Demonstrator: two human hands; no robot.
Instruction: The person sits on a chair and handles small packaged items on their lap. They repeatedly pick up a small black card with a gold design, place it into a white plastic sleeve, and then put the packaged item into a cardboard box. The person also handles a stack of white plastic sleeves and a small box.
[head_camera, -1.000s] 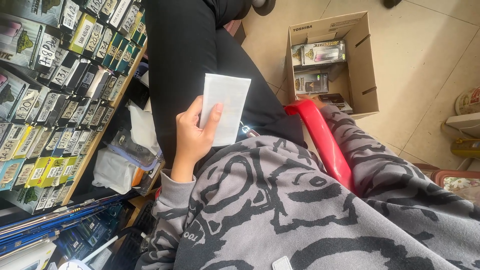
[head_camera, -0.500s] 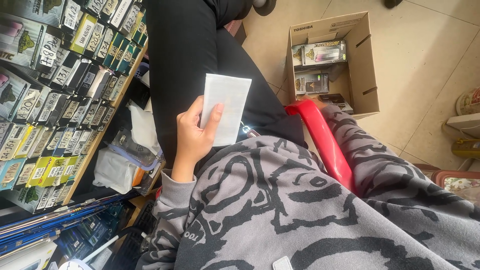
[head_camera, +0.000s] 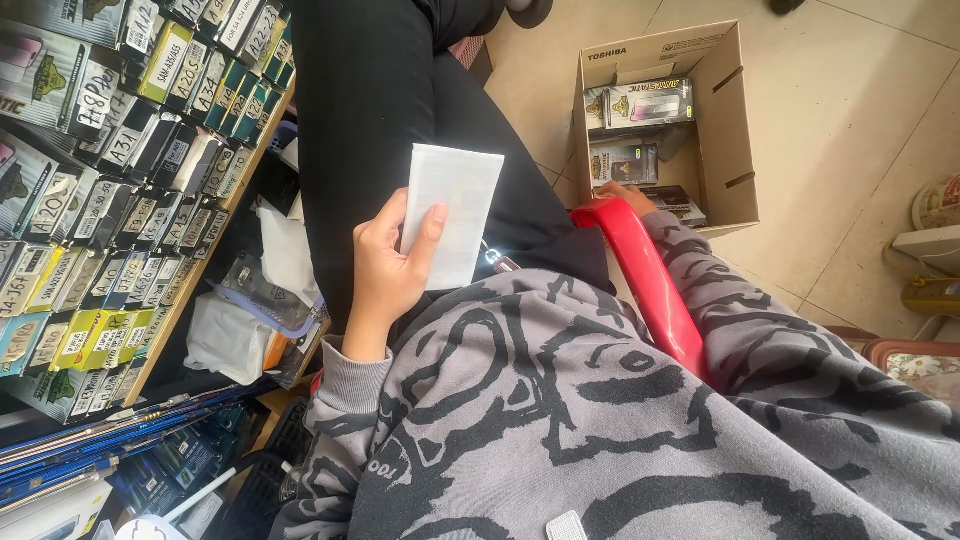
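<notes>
My left hand (head_camera: 385, 270) has its grip closed on a white packet (head_camera: 450, 215), thumb pressed on its face and fingers behind, holding it above my lap in black trousers (head_camera: 370, 110), with free room above it and the packed shelf (head_camera: 110, 190) of boxes near on the left. The packet is a flat, plain white rectangle, tilted slightly, its lower corner tucked into my palm. My right hand (head_camera: 622, 193) reaches past the red chair arm (head_camera: 645, 275) into the open cardboard box (head_camera: 735, 120) on the floor, mostly hidden, so I cannot tell its grip.
</notes>
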